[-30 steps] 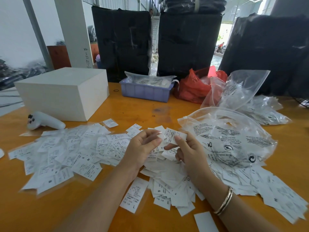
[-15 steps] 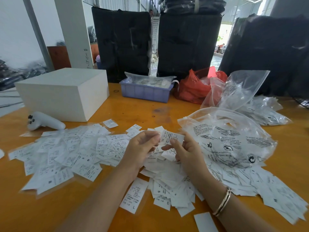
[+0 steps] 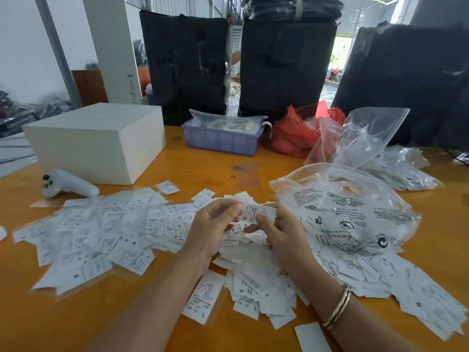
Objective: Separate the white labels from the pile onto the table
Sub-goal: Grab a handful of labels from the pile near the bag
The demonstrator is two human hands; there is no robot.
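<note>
A heap of small white printed labels [image 3: 256, 273] lies on the orange table [image 3: 218, 168] beneath my hands and spreads to the right. More labels [image 3: 101, 229] lie spread out flat to the left. My left hand [image 3: 213, 224] and my right hand [image 3: 281, 232] are held just above the heap. Together they pinch a small stack of labels [image 3: 257, 212] between thumbs and fingertips, the left at its left edge, the right from below. The top label reads XL.
A white box [image 3: 101, 141] and a white controller [image 3: 68, 184] sit at the left. A blue tray [image 3: 220, 138], a red bag [image 3: 297, 133] and clear plastic bags [image 3: 350, 209] stand behind and to the right. Black wrapped bundles [image 3: 185, 64] line the far edge.
Both hands have dropped slightly toward the heap, and the pinched labels have tilted flatter between the fingers. The piles on the table look the same.
</note>
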